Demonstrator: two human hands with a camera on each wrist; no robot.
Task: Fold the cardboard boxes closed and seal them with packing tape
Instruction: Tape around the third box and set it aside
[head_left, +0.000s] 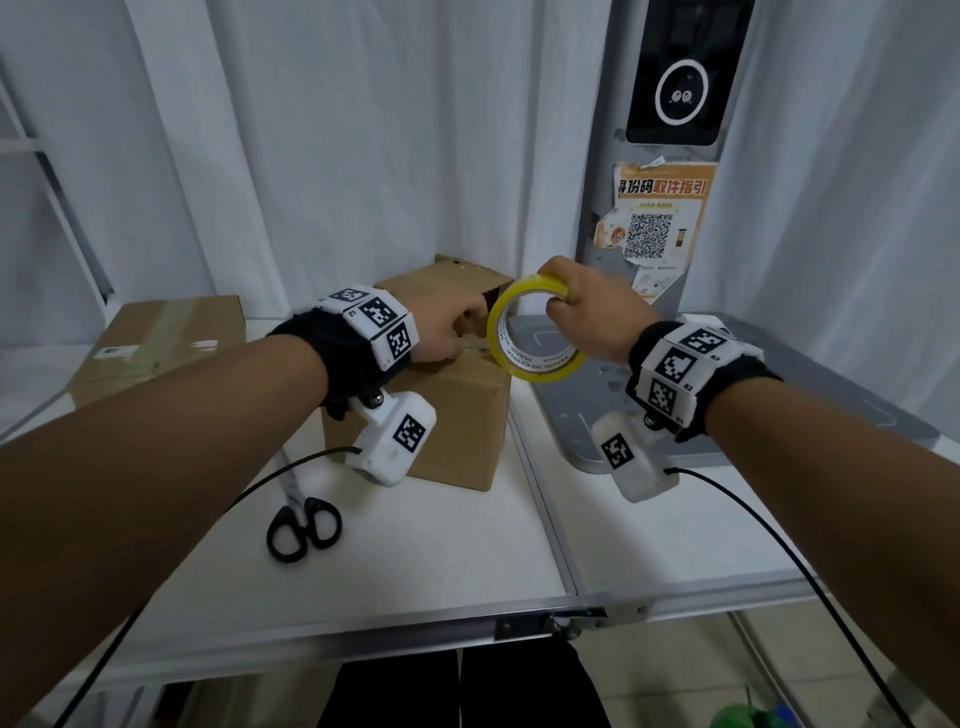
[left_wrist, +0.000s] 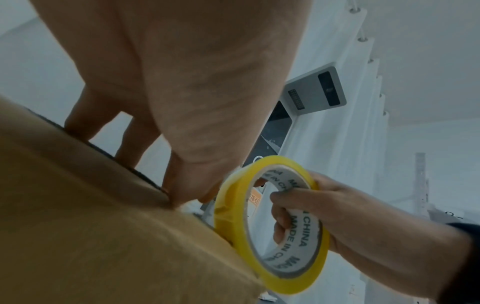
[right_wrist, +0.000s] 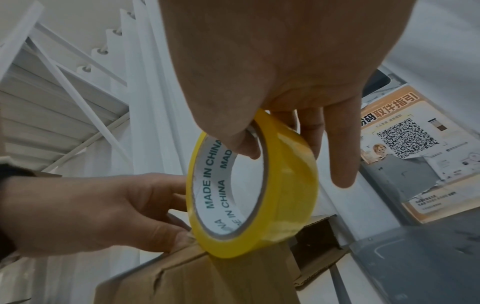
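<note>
A: What is the right hand (head_left: 592, 317) doing?

B: It grips a yellow roll of packing tape with a white printed core (head_left: 535, 332), thumb hooked inside the ring and fingers curled over the outer face. The roll stands on edge, its lower rim touching the near right top edge of a small brown cardboard box (head_left: 457, 415).

A: And the left hand (head_left: 452, 332)?

B: Its fingertips (right_wrist: 179, 236) press down on the box top just beside the roll, fingers bent. Whether they pinch a tape end I cannot tell.

A: Where does the box sit?

B: On a white tabletop (head_left: 415, 561), its far flap raised. Black-handled scissors (head_left: 304, 525) lie on the table near its front left corner. A flatter brown cardboard box, taped and labelled (head_left: 156, 348), sits well to the left.

A: Behind them?

B: White curtains (head_left: 337, 130), and a grey kiosk with an orange QR-code poster (head_left: 660, 218) to the right.
</note>
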